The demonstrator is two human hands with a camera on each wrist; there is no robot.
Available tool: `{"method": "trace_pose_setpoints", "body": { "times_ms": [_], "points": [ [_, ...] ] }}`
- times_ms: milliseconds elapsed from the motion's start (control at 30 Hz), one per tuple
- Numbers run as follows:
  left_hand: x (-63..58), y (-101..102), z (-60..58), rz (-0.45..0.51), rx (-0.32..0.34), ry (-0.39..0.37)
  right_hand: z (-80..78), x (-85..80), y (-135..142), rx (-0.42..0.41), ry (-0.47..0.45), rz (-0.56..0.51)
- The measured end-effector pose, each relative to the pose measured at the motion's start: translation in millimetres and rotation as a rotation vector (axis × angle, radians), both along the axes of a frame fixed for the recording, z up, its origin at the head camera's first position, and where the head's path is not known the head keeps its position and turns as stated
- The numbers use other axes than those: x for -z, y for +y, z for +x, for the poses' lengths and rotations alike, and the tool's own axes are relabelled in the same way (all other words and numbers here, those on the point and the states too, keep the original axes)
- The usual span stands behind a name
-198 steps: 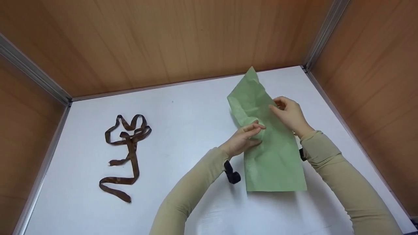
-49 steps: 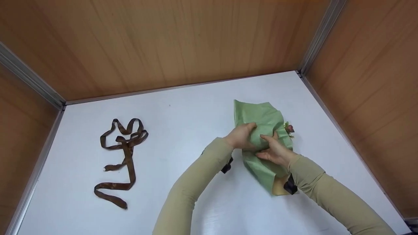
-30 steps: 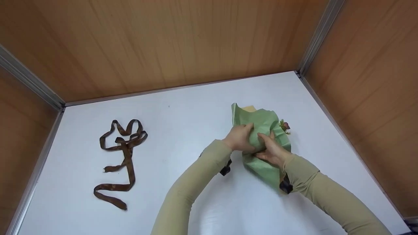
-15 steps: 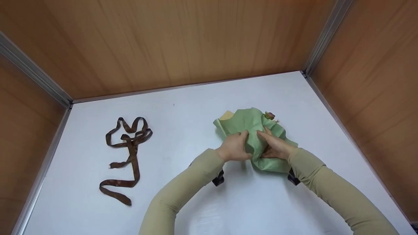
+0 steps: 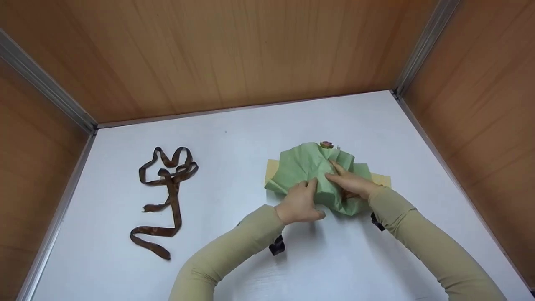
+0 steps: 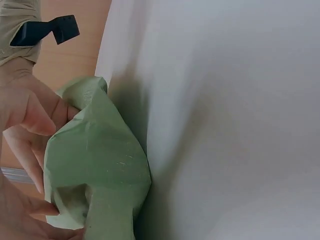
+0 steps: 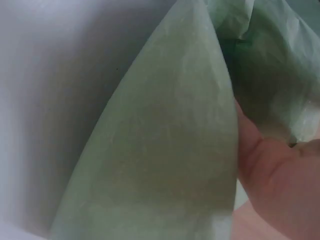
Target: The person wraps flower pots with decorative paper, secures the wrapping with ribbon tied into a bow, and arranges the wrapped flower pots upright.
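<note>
Gathered green wrapping paper [image 5: 303,161] forms a crumpled, fanned bundle right of the table's middle, its pale yellow inner side [image 5: 271,169] showing at the edges. A reddish flower [image 5: 326,144] peeks over its far edge; the rest is hidden by paper. My right hand [image 5: 355,186] grips the bundle from the right, thumb on top and other fingers tucked into the folds. From the left, my left hand [image 5: 297,205] touches the paper with extended fingertips, its thumb spread apart toward me. In the left wrist view, the gathered paper [image 6: 100,155] bulges beside both hands.
A long brown ribbon [image 5: 176,209] lies in loose loops on the left of the white table [image 5: 234,167]. Wooden panels [image 5: 250,54] enclose the back and both sides. Black straps with small mounts [image 5: 277,246] hang under the wrists.
The paper, earlier one tall sheet, is now bunched at its middle. Lately the bundle turned, so the flower shifted from its right side to its far edge. My left thumb has spread away.
</note>
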State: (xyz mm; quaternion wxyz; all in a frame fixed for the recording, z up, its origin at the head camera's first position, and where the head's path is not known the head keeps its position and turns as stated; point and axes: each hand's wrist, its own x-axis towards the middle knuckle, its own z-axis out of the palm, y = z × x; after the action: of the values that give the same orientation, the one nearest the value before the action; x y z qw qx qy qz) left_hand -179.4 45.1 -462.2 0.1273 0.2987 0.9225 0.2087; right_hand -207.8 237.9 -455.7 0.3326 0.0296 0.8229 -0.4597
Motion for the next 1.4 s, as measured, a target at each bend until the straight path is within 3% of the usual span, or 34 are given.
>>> {"method": "trace_pose_setpoints", "body": {
  "times_ms": [167,367,467,600,700,833,1000,1133,1200,1300,1400],
  "points": [
    [1.8,-4,2.3,0.051,-0.024,-0.056,5.0,3.4,-6,-0.017,0.151,0.188],
    [7.1,-9,5.4,0.041,-0.031,-0.074,14.7,10.7,-24,0.045,0.433,0.484],
    [9.8,-11,6.5,0.006,-0.015,-0.036,17.1,15.5,-32,0.093,0.629,0.519],
    [12.8,-13,7.8,-0.047,-0.01,0.021,15.0,20.7,-42,0.104,0.818,0.436],
    [13.8,-14,8.8,-0.066,-0.017,0.02,10.7,21.9,-47,0.069,0.819,0.35],
    [13.7,-14,9.0,-0.066,-0.019,-0.013,4.8,21.1,-52,0.047,0.702,0.291],
    [12.3,-17,8.0,-0.04,-0.009,-0.063,0.6,22.6,-51,0.033,0.592,0.308],
    [9.6,-27,3.5,0.014,-0.038,-0.066,-0.4,24.4,-50,0.013,0.592,0.331],
    [9.7,-36,-0.5,0.038,-0.087,-0.03,-0.2,24.9,-49,0.01,0.602,0.346],
    [13.3,-51,-8.3,0.074,-0.212,0.021,0.4,25.5,-47,0.004,0.606,0.356],
    [19.1,-65,-16.4,0.115,-0.378,-0.013,0.9,25.6,-44,-0.003,0.6,0.353]
  ]
}}
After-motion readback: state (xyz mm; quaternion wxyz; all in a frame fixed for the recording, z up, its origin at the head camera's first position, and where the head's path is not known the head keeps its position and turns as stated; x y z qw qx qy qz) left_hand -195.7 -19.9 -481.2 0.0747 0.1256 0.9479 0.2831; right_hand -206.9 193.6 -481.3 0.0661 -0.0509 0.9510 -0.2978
